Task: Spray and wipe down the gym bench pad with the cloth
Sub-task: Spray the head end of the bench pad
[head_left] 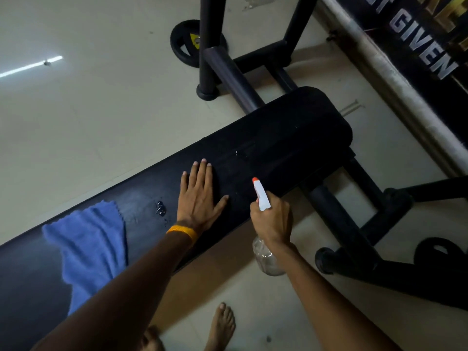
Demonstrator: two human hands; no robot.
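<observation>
- Left hand lies flat, fingers spread, mid-pad.
- Right hand grips the sprayer at the pad's near edge.
- Cloth drapes the pad's left end.

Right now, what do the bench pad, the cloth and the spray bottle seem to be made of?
Bench pad: probably black vinyl or leatherette, smooth, faint sheen.
Cloth: looks like blue microfibre, soft folds, zigzag edge.
Spray bottle: clear plastic body, white plastic head, orange nozzle.

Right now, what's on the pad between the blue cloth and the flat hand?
In the head view, a small puddle of liquid on otherwise bare bench pad.
</observation>
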